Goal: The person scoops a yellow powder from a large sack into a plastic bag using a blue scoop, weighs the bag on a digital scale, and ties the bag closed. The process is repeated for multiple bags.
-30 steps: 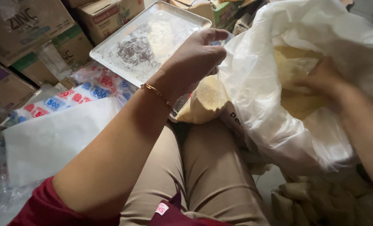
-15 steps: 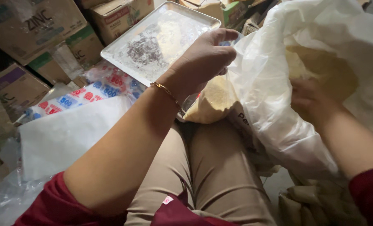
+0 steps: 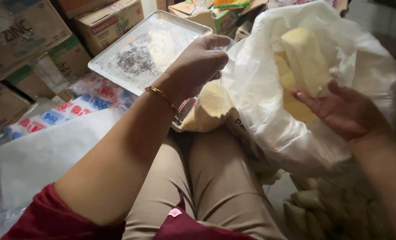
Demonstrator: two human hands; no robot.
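Your right hand (image 3: 346,113) has withdrawn from the large white bag (image 3: 273,124), fingers spread wide; left hand (image 3: 198,64) pinches the small clear bag (image 3: 209,111).

Brown cartons (image 3: 27,31) top left; red-blue packets (image 3: 78,104) below, prob. plastic.

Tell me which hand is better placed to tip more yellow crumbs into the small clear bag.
Probably the right hand: it is at the mouth of the big white sack, cupping a scoop of yellow crumbs. The left hand is busy pinching open the small clear bag.
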